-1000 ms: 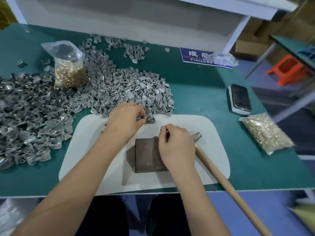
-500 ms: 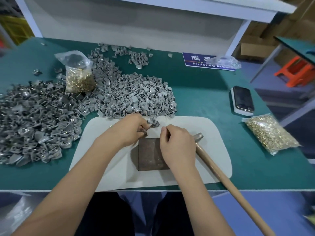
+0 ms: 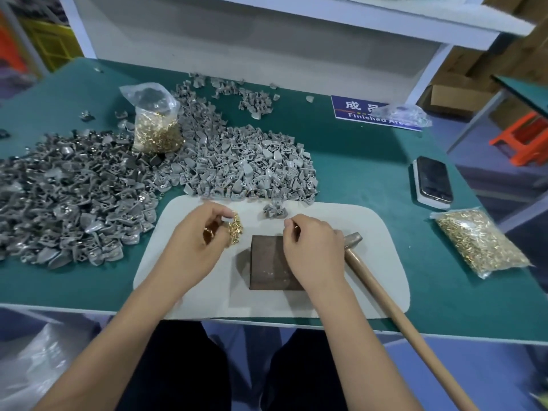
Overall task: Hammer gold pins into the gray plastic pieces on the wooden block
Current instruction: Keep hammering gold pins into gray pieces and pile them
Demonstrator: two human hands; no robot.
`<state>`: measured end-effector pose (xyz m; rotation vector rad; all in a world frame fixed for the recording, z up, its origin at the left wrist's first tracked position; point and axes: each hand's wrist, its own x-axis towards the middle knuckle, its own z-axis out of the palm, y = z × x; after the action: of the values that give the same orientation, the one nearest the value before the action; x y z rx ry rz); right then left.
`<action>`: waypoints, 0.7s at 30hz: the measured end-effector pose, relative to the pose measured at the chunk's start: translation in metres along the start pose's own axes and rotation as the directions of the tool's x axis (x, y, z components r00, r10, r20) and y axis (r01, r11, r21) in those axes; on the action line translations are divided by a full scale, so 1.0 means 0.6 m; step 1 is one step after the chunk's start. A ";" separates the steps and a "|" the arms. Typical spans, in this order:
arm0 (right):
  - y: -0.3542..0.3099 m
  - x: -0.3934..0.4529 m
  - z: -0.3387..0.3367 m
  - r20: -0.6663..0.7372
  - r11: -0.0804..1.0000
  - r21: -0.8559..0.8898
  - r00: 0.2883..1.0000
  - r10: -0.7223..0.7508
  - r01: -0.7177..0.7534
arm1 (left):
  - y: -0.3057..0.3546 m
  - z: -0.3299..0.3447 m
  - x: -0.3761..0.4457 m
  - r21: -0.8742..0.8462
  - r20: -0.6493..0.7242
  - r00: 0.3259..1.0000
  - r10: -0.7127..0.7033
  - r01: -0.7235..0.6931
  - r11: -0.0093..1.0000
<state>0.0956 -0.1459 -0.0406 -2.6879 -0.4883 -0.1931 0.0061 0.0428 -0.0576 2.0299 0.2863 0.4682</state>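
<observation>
1. On the white mat [image 3: 370,232], our left hand [image 3: 195,247] pinches a clump of gold pins [image 3: 235,228] beside the bare wooden block [image 3: 268,262].
2. Our right hand [image 3: 314,250] is curled; whether it holds anything, we cannot tell.
3. Gray plastic pieces [image 3: 275,210] wait just beyond.
4. Loosening that pinch could scatter pins.
5. Our hammer [image 3: 385,295] lies idle.

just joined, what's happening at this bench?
A person is assembling pins into gray plastic pieces. The left hand holds a cluster of gold pins above the white mat. The right hand hovers over the wooden block with fingers pinched together; what it holds is too small to tell. The hammer lies on the mat, untouched. A few gray pieces sit just beyond the block, which has nothing on it yet.
</observation>
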 end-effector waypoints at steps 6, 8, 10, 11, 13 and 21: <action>-0.050 0.028 0.017 0.214 0.975 0.198 0.967 -0.140 0.097 | -0.030 -0.015 -0.047 0.074 -0.210 0.978 -0.007 0.023 0.997; -0.069 0.036 0.031 0.208 0.966 0.233 0.964 -0.165 0.115 | -0.033 -0.024 -0.046 0.124 -0.214 0.977 -0.011 0.038 0.992; -0.088 0.044 0.044 0.205 0.965 0.221 0.961 -0.187 0.141 | -0.037 -0.031 -0.047 0.163 -0.185 0.983 -0.010 0.040 0.986; -0.097 0.049 0.049 0.207 0.967 0.201 0.958 -0.200 0.158 | -0.038 -0.033 -0.047 0.171 -0.172 0.985 -0.010 0.040 0.984; -0.114 0.061 0.058 0.211 0.966 0.165 0.949 -0.233 0.200 | -0.040 -0.034 -0.046 0.169 -0.163 0.987 0.004 0.024 0.985; -0.166 0.097 0.089 0.244 0.901 0.123 0.868 -0.433 0.415 | -0.048 -0.043 -0.047 0.024 -0.239 0.969 -0.067 0.074 0.997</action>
<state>0.1167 -0.0205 -0.0413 -2.5142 -1.1511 0.0668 -0.0308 0.0656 -0.0778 1.9888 0.5134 0.6674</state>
